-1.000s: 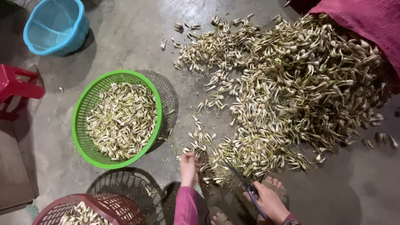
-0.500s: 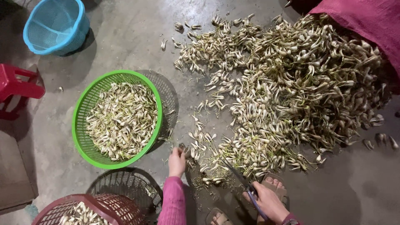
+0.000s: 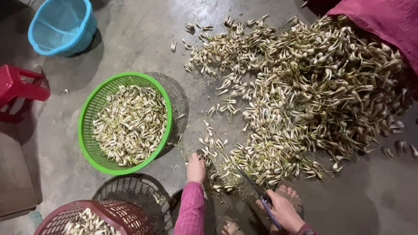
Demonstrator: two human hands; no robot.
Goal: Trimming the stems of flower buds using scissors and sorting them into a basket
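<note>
The left hand [image 3: 196,167] is reaching to the near edge of the heap of pale bulbs [image 3: 305,95] spreading across the concrete floor [image 3: 130,39], its fingers pinching one bulb [image 3: 201,154]. The right hand [image 3: 283,212] is gripping scissors [image 3: 254,191], blades pointing into the heap. Left of the hands, a green basket [image 3: 85,130] is holding bulbs. A dark red basket [image 3: 93,219] and a maroon sack [image 3: 383,21] are being cut off by the frame.
</note>
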